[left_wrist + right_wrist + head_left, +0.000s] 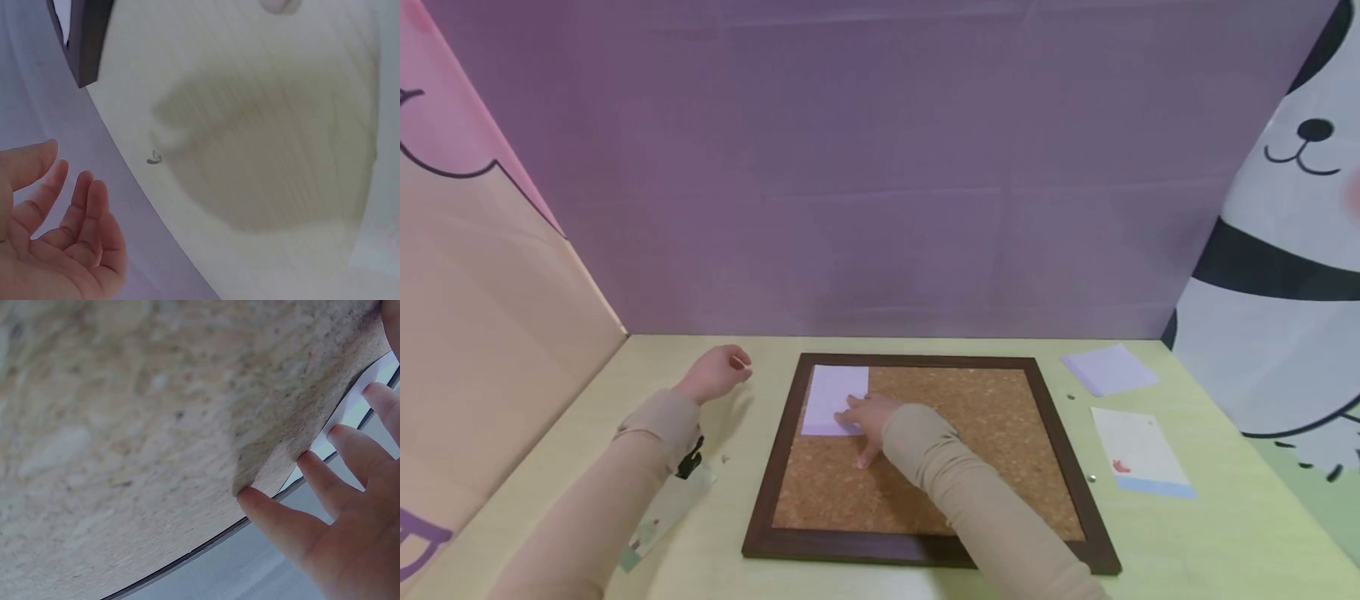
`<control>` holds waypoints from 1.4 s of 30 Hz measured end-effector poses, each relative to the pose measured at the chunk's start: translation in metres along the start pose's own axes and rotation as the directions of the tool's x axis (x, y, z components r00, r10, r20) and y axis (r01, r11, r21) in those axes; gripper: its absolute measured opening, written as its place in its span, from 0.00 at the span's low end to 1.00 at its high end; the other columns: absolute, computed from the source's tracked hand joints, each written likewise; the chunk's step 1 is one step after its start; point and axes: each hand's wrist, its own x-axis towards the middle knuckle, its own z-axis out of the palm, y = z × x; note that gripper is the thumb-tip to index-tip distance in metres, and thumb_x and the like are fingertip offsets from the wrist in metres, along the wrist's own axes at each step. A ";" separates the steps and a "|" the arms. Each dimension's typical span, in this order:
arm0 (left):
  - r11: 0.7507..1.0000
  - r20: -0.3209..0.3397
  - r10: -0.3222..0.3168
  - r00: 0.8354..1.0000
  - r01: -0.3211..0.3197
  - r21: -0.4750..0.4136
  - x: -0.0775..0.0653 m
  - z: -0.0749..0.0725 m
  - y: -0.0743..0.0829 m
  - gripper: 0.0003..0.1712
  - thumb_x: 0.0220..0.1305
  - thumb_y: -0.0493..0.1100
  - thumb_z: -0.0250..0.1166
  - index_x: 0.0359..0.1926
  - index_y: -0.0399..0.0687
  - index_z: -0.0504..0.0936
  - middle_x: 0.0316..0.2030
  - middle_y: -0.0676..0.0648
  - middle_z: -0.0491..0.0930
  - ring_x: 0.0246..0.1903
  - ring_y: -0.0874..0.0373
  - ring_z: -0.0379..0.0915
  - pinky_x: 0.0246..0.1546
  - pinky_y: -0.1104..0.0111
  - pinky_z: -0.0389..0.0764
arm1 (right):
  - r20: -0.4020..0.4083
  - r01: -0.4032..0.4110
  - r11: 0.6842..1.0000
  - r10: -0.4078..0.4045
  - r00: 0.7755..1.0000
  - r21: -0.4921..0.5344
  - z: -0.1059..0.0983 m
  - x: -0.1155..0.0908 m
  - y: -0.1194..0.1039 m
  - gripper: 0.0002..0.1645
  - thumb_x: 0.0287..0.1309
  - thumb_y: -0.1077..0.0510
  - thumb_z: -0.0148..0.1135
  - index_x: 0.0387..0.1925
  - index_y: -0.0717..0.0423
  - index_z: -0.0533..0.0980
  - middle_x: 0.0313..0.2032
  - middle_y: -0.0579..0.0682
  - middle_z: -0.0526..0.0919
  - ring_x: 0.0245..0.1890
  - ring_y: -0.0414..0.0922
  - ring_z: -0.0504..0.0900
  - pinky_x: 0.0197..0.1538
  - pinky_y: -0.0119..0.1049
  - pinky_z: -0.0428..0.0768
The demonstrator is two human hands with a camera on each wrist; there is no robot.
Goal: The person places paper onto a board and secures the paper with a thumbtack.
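A cork board (985,467) in a dark brown frame (917,362) lies on the table. A lilac sheet of paper (831,387) lies in its far left corner. My right hand (874,417) spreads its fingers over the sheet's right edge and the bare cork. In the right wrist view, separate fingertips (247,494) rest on the cork and the pale sheet. Left of the frame, above the table, hovers my left hand (713,375). Its fingers (100,206) bend loosely in the left wrist view, with nothing between them and the thumb.
A white card with a blue edge (1142,454) and another lilac paper (1112,369) lie right of the board. Small pins (1092,478) are scattered beside the frame. Under my left forearm lies a printed card (662,517), partly hidden. A purple cloth (880,183) hangs behind the table.
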 end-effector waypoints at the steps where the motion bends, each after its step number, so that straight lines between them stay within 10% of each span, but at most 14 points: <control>1: 1.000 0.005 0.001 1.000 -0.001 0.015 0.002 0.000 0.000 0.15 0.65 0.36 0.55 0.48 0.26 0.73 0.44 0.28 0.76 0.44 0.38 0.74 0.44 0.52 0.76 | -0.003 0.003 1.000 -0.003 1.000 0.000 0.000 0.000 0.000 0.48 0.43 0.50 0.74 0.67 0.45 0.64 0.72 0.53 0.56 0.71 0.56 0.56 0.72 0.46 0.55; 18: 0.962 0.086 0.094 0.992 -0.112 0.248 0.023 -0.009 -0.017 0.14 0.61 0.32 0.57 0.47 0.28 0.75 0.46 0.26 0.76 0.49 0.33 0.72 0.51 0.47 0.73 | -0.001 -0.015 0.999 0.015 1.000 0.033 -0.003 0.004 0.003 0.48 0.45 0.49 0.72 0.69 0.41 0.61 0.73 0.50 0.51 0.72 0.54 0.51 0.72 0.47 0.53; 42: 0.959 0.106 0.005 0.994 -0.034 0.280 0.022 0.004 -0.009 0.15 0.64 0.36 0.55 0.50 0.31 0.75 0.45 0.29 0.77 0.46 0.37 0.74 0.48 0.49 0.75 | -0.007 -0.019 1.000 0.019 1.000 0.024 0.005 0.006 0.006 0.48 0.43 0.48 0.73 0.68 0.40 0.63 0.73 0.49 0.53 0.72 0.53 0.52 0.72 0.47 0.53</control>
